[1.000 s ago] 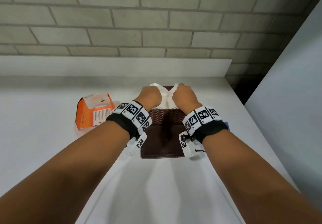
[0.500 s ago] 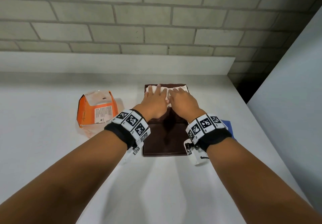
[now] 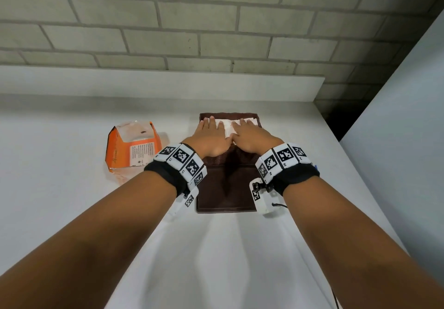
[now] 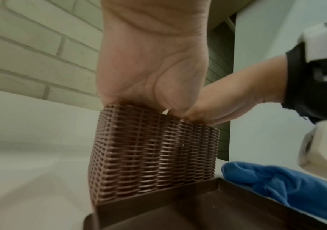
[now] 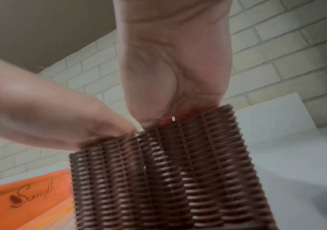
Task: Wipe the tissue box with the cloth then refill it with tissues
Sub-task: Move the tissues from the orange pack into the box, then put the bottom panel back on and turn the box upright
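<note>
A brown woven tissue box [image 3: 217, 160] stands open at the back middle of the white counter. A white stack of tissues [image 3: 227, 127] lies in its top. My left hand [image 3: 209, 133] and right hand [image 3: 249, 133] lie side by side on the tissues, fingers straight, pressing down. In the left wrist view, the left palm [image 4: 153, 70] sits over the box rim [image 4: 153, 155]. The right wrist view has the right palm [image 5: 174, 70] over the woven wall [image 5: 168, 179]. The blue cloth [image 4: 276, 183] lies crumpled to the right of the box.
The box's flat brown lid [image 3: 225, 195] lies on the counter just in front of the box, under my wrists. An opened orange tissue pack [image 3: 132, 151] stands to the left. A brick wall and a low white ledge [image 3: 168, 85] run behind. A white panel [image 3: 396, 128] closes the right side.
One second ago both hands gripped a bunch of tissues above the box. They lowered it in, opened flat, and now press the stack down.
</note>
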Available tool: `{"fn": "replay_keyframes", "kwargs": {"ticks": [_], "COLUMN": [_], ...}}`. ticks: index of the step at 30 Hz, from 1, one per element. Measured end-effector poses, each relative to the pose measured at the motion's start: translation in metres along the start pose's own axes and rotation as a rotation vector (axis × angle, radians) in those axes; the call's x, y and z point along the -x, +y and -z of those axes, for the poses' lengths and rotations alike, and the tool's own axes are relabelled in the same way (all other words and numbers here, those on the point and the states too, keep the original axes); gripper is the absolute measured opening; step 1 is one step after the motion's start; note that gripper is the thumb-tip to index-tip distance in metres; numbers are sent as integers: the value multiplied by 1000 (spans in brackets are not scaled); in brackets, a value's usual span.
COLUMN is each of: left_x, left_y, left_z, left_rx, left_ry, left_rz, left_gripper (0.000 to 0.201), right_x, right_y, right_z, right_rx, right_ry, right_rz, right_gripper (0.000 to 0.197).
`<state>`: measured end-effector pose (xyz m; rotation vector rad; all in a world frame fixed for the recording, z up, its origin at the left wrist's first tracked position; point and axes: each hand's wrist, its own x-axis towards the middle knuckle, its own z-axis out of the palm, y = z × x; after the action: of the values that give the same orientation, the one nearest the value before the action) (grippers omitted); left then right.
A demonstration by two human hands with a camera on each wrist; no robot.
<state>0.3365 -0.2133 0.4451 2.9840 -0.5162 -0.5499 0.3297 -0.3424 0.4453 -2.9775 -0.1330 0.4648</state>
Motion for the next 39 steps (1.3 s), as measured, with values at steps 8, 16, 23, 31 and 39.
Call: {"fn": "replay_keyframes", "kwargs": {"ticks": [8,16,23,31,39], "left_x": [47,84,99,110,113], "left_y": [-15,-21,-14,-9,-21], "left_z": [-7,-26,-39,-24,29], "left_rx": [479,672,699,1307,1413], "left_ry": [592,228,-8,-110,-113], "left_rz": [-14,272,348,485,326], "left_gripper": [42,37,28,23,38], "right_x": [51,67,75,84,102], "right_y": [7,20,6,13,25], "right_z": [26,-13,-24,3,64], "right_rx": [-391,-292,-264,-565,-788], "right_ry": [532,-125,-205,-132,-33], "right_rz": [-287,-390,-379,-455,-318], "right_gripper": [25,13,23,19,19]}}
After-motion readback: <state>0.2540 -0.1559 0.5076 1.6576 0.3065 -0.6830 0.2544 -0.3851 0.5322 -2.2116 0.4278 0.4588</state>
